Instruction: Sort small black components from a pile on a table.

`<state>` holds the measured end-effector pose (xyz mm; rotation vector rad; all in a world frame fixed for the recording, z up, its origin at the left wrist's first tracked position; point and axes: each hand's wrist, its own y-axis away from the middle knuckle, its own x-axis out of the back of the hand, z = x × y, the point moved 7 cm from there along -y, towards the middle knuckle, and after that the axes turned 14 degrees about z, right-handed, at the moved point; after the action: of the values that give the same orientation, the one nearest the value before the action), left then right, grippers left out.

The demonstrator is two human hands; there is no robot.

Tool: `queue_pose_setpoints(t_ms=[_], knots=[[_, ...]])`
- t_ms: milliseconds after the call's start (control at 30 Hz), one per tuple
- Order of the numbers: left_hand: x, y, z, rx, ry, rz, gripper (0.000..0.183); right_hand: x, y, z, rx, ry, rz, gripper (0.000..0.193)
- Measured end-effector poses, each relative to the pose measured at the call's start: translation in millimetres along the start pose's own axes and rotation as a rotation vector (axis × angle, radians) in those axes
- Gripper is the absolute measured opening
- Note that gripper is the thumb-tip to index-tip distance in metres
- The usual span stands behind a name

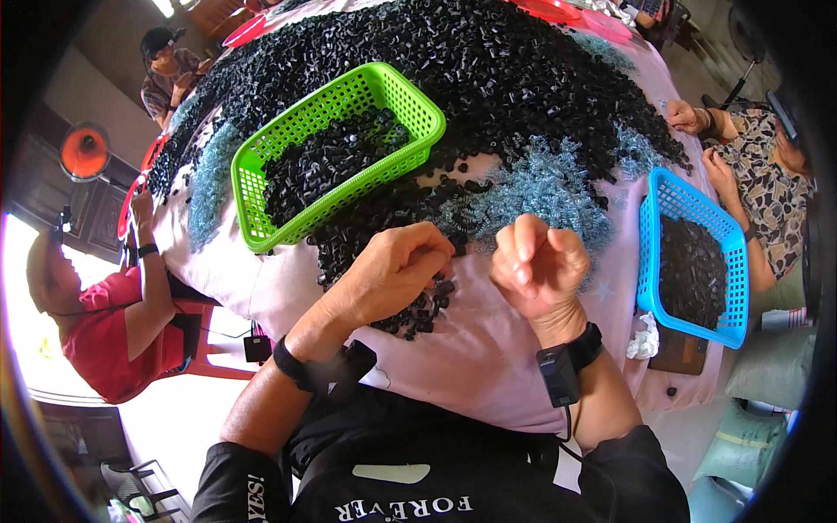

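Note:
My left hand (397,268), back upward, is over the near edge of the heap of small black plastic parts (427,61). Its fingers are bent and pressed together, pointing to the right; whatever they pinch is hidden. A little to the right, my right hand (542,268) is raised with its palm partly turned up and its fingers curled in. Anything held there is too small to make out. Just beyond the right hand lies a tangled pile of small blue-grey springs (554,187). Loose black parts (427,309) lie under and beside my left hand.
A green basket (340,209) partly filled with black parts rests on the heap. To the right stands a blue basket (649,253) with dark parts, beside crumpled white tissue (643,338). Pink cloth (488,366) covers the table. Other people sit at the left and right sides.

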<state>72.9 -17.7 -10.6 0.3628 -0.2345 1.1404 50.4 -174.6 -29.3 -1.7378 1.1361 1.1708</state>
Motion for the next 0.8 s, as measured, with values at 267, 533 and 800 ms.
queue_pose_setpoints(t_ms=[267, 533, 800], knots=[[-14, 2, 30, -0.517, -0.327, 0.166, 0.014, 3, 0, -18, 0.177, 0.095, 0.094, 0.038], [-53, -8, 22, -0.644, -0.417, -0.018, 0.031, 14, -1, -16, 0.338, 0.197, 0.319, 0.037], [-35, 15, 35, -0.596, -0.364, -0.023, 0.021, 20, 0, -5, 0.368, 0.439, 0.429, 0.034]])
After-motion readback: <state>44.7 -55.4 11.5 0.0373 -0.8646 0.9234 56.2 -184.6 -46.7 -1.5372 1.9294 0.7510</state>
